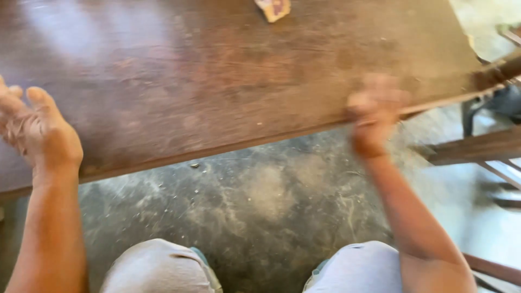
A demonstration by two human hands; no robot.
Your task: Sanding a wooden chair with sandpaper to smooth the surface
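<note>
While your left hand [38, 130] lies open on the brown wooden board [228, 76] at 9 o'clock, your blurred right hand [374, 114] grips its near edge at 3. Looks heavy, stiff, dusty-slick, so take both edges.

— How many hands are there?
— Two: the left hand [38, 130] lying flat, the right hand [374, 114] blurred at the near edge.
— And boards?
— One large dark wooden board [217, 76] under both hands.
— Anything lying on it?
— One small scrap [273, 8], far beyond the right hand; possibly sandpaper, though it is cut off by the frame.
— Other woodwork?
— At least two wooden rails [477, 149], just right of the right hand.
— Knees?
— Two knees [157, 268], below the hands.
</note>
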